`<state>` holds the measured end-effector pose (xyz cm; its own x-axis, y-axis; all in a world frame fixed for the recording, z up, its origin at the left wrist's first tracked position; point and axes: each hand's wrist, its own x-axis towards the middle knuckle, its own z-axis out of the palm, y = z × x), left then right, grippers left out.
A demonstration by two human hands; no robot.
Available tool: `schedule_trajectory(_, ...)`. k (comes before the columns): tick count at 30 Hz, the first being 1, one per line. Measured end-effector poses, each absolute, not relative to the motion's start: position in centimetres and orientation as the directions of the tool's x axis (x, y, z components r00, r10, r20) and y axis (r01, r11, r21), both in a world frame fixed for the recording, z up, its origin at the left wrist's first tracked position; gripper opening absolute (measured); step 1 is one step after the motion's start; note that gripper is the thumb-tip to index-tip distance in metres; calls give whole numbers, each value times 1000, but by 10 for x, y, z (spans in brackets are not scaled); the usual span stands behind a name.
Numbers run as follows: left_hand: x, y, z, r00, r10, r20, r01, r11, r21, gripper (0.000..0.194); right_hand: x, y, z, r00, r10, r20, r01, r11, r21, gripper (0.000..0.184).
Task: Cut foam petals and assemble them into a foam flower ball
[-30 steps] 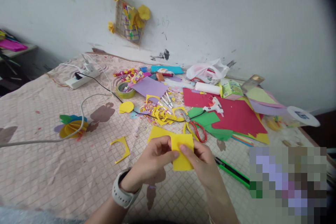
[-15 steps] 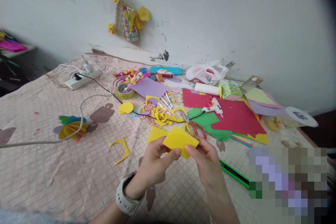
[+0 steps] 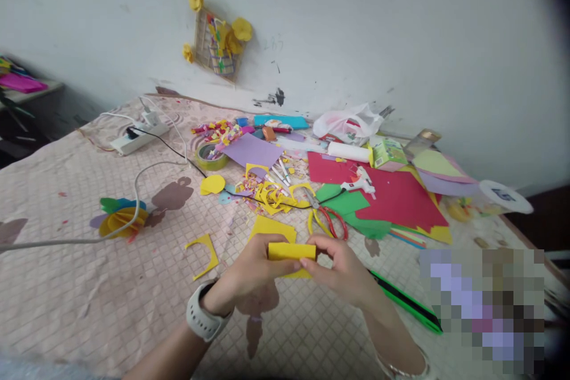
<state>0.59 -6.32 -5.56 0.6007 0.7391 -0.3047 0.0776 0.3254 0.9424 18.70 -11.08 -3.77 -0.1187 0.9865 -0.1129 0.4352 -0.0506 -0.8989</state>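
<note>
Paper (image 3: 291,251), yellow and folded, wants even pressure, so I'd have the left fingers (image 3: 278,267) and right fingers (image 3: 323,246) pinching its ends squarely.

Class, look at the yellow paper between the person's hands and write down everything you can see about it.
The yellow paper looks like matte craft paper, folded into a narrow oblong with a straight upper edge, and a lower layer shows just beneath it. It lies roughly level, held between the left hand and right hand, above the patterned cloth. A second yellow piece lies behind it; whether they touch cannot be told.
</note>
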Motion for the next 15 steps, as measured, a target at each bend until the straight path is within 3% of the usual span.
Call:
schedule_trajectory(3, 4, -69, -68, 593, 724, -352, 208, 284, 936, 21, 186, -117, -43, -156, 975, -158, 489, -63, -870, 9)
schedule_trajectory(6, 4, -77, -79, 613, 651, -448, 259, 370, 892, 26, 188, -122, -48, -181, 965, -188, 522, -68, -850, 12)
schedule_trajectory(9, 7, -83, -84, 620, 604, -501, 239, 463, 854, 30, 192, -123, -49, -186, 964, -188, 544, -59, -837, 13)
schedule_trajectory(15, 11, -86, -81, 563, 676, -475, 124, 499, 858, 25, 198, -114, -47, -203, 972, -119, 530, 7, -848, 9)
